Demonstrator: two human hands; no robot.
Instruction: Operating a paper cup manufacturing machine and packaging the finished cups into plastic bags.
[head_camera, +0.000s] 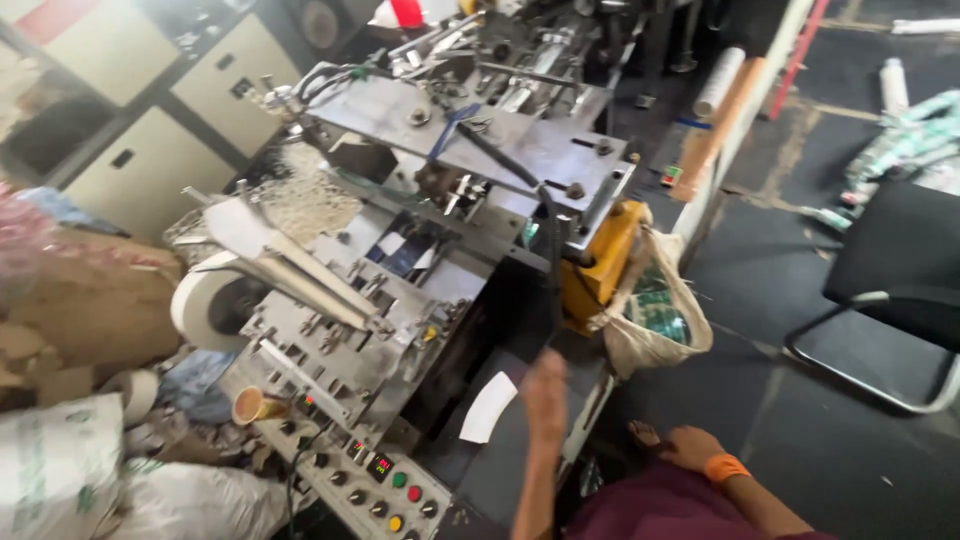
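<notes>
My left hand (545, 388) is raised and blurred over the dark front ledge of a paper cup forming machine (470, 150). Nothing shows in it. A white fan-shaped paper blank (488, 408) lies just left of it on the ledge. My right hand (685, 447), with an orange band at the wrist, stays low by the machine's base above maroon cloth (650, 510), fingers spread and holding nothing. A white paper roll (205, 300) sits at the machine's left end. A small paper cup (250, 405) lies on its side near the control panel (385, 480), which has coloured buttons.
A cloth sack (650, 320) hangs beside a yellow housing (600, 265) on the machine's right. A black chair (900, 270) stands on the dark floor to the right. Cardboard and filled sacks (60, 470) crowd the left. Rolls (720, 80) lean by the far rail.
</notes>
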